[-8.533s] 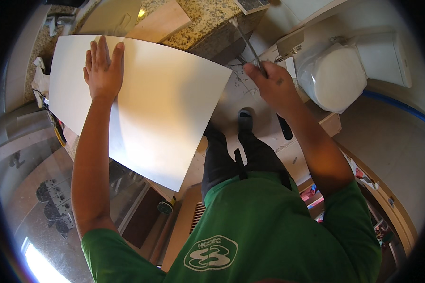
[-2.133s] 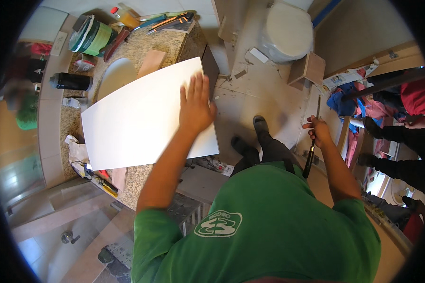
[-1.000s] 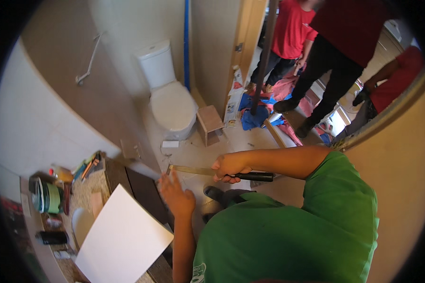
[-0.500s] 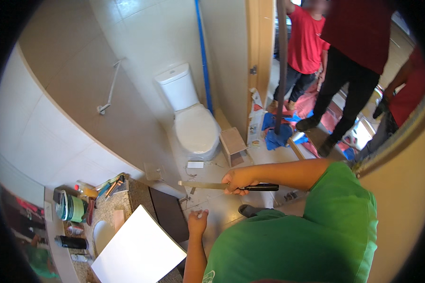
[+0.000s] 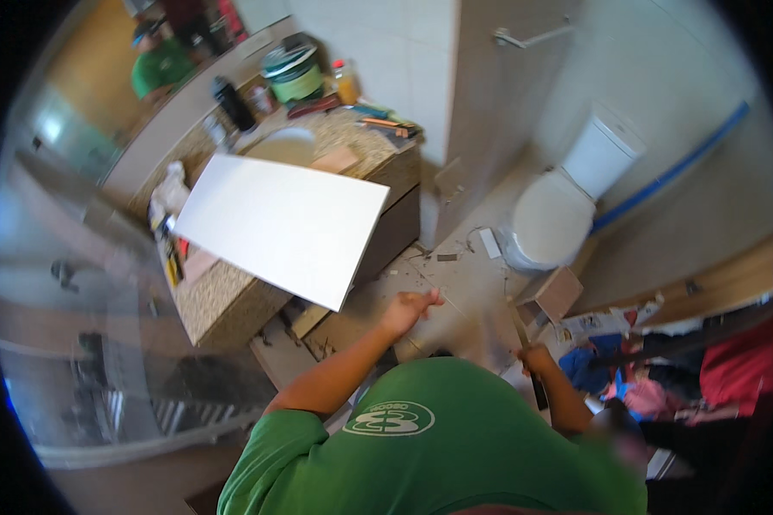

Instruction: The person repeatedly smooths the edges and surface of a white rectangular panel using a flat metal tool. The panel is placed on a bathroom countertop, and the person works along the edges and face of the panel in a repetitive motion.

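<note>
A large white tile (image 5: 282, 225) lies across the granite counter (image 5: 223, 302), one corner hanging past the counter's edge. My left hand (image 5: 408, 311) hovers in the air just right of that corner, fingers loosely curled, holding nothing. My right hand (image 5: 537, 359) is lower and to the right, closed around the dark handle of a long thin metal tool (image 5: 524, 336) whose blade points up toward the floor debris.
A white toilet (image 5: 558, 210) stands by the tiled wall with a blue pipe (image 5: 674, 172) behind it. A green bucket (image 5: 296, 75), bottles and hand tools sit at the counter's back. Rubble and a small box (image 5: 558, 293) litter the floor. Other people stand at right.
The view has swung from the doorway and toilet back toward the counter. My left hand has come off the tile and now hangs free. My right hand has dropped lower with the tool.
</note>
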The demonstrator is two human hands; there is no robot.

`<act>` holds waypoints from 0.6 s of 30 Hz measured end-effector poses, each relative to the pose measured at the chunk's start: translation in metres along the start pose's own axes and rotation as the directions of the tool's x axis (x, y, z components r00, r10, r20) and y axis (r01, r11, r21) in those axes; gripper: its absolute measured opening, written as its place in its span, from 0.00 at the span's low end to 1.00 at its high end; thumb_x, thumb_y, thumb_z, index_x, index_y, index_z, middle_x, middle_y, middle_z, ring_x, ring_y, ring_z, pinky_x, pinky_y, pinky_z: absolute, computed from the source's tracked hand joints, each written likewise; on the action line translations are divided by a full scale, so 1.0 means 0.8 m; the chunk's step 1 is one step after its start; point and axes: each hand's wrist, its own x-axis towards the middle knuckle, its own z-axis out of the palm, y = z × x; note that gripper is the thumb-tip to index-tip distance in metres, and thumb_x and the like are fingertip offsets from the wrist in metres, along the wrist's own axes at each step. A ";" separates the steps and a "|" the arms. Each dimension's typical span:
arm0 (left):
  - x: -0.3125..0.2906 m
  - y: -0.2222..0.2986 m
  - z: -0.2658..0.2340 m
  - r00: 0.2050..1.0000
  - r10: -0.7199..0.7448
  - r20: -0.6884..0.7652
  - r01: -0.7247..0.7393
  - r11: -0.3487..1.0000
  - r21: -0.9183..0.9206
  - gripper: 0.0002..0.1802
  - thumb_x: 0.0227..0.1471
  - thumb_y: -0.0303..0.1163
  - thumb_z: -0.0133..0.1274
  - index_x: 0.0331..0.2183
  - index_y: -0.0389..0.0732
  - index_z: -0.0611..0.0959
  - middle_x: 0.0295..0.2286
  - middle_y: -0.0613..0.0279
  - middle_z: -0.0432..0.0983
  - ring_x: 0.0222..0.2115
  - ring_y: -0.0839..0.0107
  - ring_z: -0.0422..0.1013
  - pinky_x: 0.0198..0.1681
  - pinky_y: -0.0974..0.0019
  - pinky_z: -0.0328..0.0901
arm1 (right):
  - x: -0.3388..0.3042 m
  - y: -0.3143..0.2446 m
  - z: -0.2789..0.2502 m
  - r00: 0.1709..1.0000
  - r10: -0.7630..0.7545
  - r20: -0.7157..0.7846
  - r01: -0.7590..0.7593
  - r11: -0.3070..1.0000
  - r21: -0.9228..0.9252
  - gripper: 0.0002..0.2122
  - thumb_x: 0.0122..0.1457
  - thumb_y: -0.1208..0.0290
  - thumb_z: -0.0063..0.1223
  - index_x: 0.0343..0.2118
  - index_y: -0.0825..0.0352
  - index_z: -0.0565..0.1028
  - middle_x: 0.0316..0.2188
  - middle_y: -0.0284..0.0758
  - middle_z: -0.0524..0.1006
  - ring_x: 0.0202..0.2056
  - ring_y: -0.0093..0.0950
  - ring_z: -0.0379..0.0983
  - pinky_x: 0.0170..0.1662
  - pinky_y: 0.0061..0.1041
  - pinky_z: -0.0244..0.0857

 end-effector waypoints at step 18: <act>0.011 -0.217 0.039 0.949 -0.307 -0.078 0.062 0.421 -0.905 0.47 0.64 0.65 0.39 0.72 0.47 0.49 0.71 0.52 0.47 0.70 0.56 0.48 0.69 0.39 0.47 | 0.133 0.229 -0.128 0.958 -0.264 0.112 0.269 0.695 -0.667 0.16 0.60 0.58 0.59 0.33 0.70 0.80 0.27 0.50 0.79 0.27 0.45 0.77 0.31 0.43 0.68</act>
